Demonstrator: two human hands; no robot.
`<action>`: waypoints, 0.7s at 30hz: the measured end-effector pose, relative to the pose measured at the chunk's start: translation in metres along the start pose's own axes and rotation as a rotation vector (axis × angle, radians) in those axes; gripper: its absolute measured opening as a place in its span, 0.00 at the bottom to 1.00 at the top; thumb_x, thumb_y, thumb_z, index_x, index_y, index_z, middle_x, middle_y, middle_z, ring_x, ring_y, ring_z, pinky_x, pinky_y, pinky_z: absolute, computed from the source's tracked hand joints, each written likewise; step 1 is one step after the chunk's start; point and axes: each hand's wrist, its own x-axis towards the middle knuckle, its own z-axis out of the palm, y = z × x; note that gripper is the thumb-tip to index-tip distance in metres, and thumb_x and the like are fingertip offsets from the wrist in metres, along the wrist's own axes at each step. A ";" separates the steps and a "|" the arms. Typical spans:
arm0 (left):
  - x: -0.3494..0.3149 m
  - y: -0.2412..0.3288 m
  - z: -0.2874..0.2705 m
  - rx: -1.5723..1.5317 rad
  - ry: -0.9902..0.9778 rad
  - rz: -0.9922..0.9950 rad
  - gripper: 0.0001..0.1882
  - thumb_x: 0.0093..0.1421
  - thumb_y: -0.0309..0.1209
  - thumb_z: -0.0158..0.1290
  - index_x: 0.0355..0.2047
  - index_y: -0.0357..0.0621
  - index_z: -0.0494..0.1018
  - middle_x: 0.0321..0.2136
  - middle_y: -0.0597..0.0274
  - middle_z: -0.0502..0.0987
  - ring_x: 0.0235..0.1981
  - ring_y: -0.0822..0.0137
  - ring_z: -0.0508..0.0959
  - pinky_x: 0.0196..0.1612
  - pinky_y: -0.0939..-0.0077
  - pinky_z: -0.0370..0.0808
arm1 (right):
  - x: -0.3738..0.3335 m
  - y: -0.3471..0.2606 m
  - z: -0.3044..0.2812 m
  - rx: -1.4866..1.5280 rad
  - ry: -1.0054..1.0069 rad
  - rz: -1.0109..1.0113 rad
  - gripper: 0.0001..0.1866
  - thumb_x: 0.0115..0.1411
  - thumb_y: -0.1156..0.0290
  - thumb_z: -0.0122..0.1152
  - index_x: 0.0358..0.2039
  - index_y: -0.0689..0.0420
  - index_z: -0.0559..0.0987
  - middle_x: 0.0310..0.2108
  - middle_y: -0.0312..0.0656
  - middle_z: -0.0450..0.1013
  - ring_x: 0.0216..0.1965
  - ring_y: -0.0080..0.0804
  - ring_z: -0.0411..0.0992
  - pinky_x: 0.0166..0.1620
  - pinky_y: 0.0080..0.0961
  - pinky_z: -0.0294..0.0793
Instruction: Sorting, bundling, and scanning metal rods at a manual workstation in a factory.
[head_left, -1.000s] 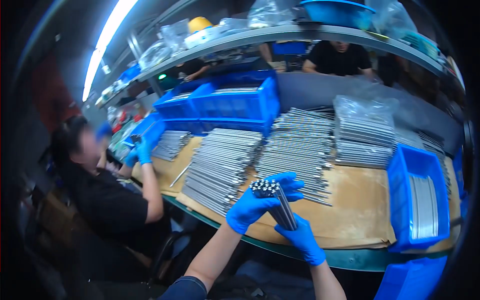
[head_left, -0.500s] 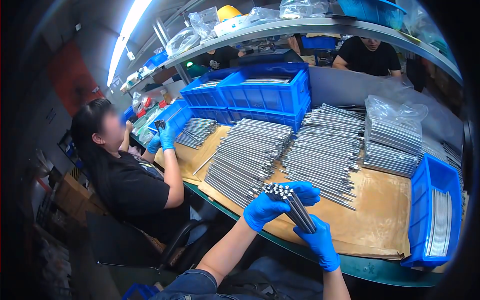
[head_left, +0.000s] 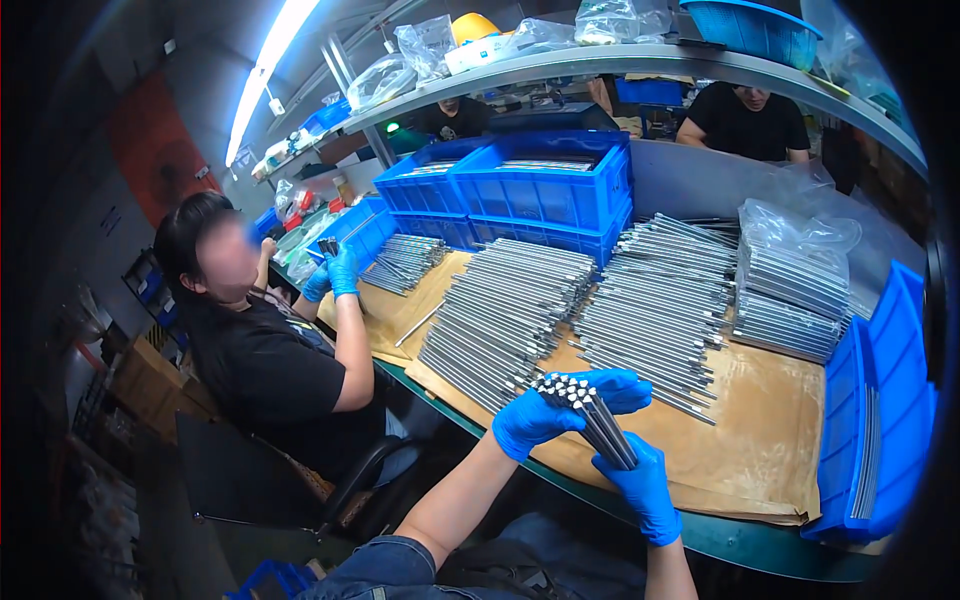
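A bundle of slim dark metal rods [head_left: 608, 432] with bright ends is between my two blue-gloved hands, tilted above the near table edge. My left hand [head_left: 535, 418] is wrapped about the upper end, its thumb in front and its fingers reaching out behind. Lower down, my right hand [head_left: 643, 488] grips the other end. Just beyond lie two broad piles of similar rods, a left pile [head_left: 500, 320] and a right pile [head_left: 655, 310], on brown paper [head_left: 765, 420].
Blue bins [head_left: 540, 190] are stacked at the back. At right stand plastic-wrapped rods [head_left: 795, 285] and a blue bin [head_left: 905, 420] with rods. A co-worker [head_left: 270, 340] sits at left, gloved hands holding rods. A shelf [head_left: 560, 65] spans overhead.
The bundle and both hands keep nearly the same pose. The right-hand blue bin looks tipped, with fewer of its rods showing. The co-worker's head has turned.
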 end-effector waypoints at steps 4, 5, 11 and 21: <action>0.003 -0.004 -0.004 0.034 -0.020 0.012 0.47 0.46 0.42 0.62 0.60 0.32 0.52 0.58 0.43 0.58 0.61 0.45 0.56 0.63 0.51 0.50 | 0.000 0.001 -0.002 0.011 -0.034 0.055 0.17 0.46 0.71 0.68 0.37 0.62 0.77 0.29 0.40 0.77 0.30 0.22 0.73 0.36 0.22 0.72; 0.003 -0.004 -0.005 0.034 -0.022 0.014 0.47 0.46 0.42 0.62 0.60 0.32 0.52 0.58 0.43 0.58 0.61 0.45 0.56 0.63 0.51 0.50 | -0.001 0.000 -0.002 0.031 -0.032 0.077 0.17 0.47 0.71 0.68 0.37 0.62 0.77 0.29 0.40 0.77 0.31 0.22 0.73 0.36 0.22 0.72; 0.006 -0.006 -0.009 0.037 -0.075 0.063 0.43 0.51 0.38 0.59 0.61 0.33 0.50 0.59 0.46 0.58 0.62 0.49 0.56 0.63 0.53 0.49 | 0.001 -0.007 -0.006 0.046 -0.073 0.111 0.17 0.47 0.71 0.68 0.37 0.62 0.77 0.31 0.40 0.77 0.32 0.22 0.73 0.37 0.22 0.72; 0.034 0.008 0.024 0.146 0.248 -0.058 0.26 0.58 0.25 0.50 0.57 0.33 0.59 0.53 0.48 0.66 0.55 0.54 0.68 0.57 0.62 0.65 | 0.004 0.005 -0.013 0.411 -0.010 0.343 0.17 0.47 0.72 0.67 0.38 0.63 0.76 0.32 0.42 0.77 0.32 0.24 0.75 0.37 0.21 0.72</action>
